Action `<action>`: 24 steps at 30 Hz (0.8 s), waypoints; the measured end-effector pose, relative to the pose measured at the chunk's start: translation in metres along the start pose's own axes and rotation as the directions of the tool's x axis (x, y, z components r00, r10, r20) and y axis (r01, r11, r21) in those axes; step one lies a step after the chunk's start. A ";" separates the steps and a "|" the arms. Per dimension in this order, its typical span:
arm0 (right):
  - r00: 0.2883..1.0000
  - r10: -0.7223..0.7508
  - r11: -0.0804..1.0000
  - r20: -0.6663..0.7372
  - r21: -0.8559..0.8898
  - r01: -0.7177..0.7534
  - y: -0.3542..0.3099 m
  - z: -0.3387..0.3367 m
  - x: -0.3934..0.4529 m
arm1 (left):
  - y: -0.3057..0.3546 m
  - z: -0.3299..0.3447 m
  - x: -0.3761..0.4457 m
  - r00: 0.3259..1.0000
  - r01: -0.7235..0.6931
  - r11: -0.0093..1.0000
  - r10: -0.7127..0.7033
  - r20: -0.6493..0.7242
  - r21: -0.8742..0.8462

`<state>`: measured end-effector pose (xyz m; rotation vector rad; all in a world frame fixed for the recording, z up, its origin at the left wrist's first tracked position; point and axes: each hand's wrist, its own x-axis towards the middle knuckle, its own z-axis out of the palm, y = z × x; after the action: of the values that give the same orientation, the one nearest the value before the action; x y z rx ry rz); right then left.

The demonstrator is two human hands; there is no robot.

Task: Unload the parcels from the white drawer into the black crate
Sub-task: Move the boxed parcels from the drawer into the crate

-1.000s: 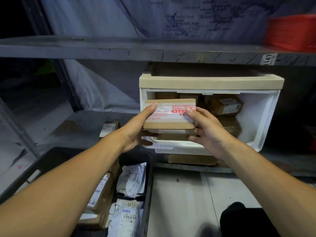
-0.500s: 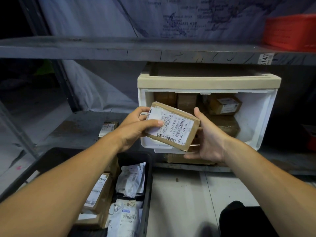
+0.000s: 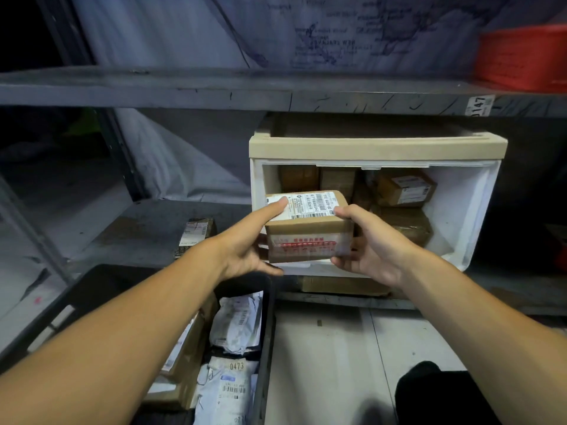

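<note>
- Both hands are holding one brown cardboard parcel (image 3: 307, 223) between them, in front of the white drawer (image 3: 478, 210); the parcel is sitting clear of the drawer's front lip, label side facing up, red-printed tape facing the person
- Left hand (image 3: 245, 240) is gripping the parcel's left end; thumb is pressing on the white label on top, fingers are curling under and behind
- Right hand (image 3: 368, 243) is clamping the right end; thumb on the top right corner, fingers wrapping underneath
- More brown parcels (image 3: 405, 187) are sitting inside the drawer, behind and right of the held one
- Black crate (image 3: 266, 332) is sitting below and left of the hands, on the floor; it's holding grey mailer bags (image 3: 237, 323) and brown boxes
- A small labelled packet (image 3: 196, 233) is lying on the grey shelf (image 3: 147, 222), left of the left hand, apart from it
</note>
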<state>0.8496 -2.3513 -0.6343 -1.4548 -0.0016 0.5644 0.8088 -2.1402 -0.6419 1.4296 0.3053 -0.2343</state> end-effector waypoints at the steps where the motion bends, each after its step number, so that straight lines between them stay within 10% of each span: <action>1: 1.000 0.018 1.000 -0.018 0.015 -0.018 0.001 0.001 0.000 | 0.000 0.001 0.000 1.000 -0.007 0.999 0.007 0.001 -0.038; 24: 0.996 -0.086 0.996 -0.023 -0.009 0.086 0.005 0.012 0.011 | -0.003 0.021 0.000 1.000 -0.009 0.979 0.003 -0.028 -0.204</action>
<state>0.8536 -2.3359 -0.6407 -1.4622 -0.0480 0.4778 0.8096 -2.1611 -0.6423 1.2318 0.3379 -0.1731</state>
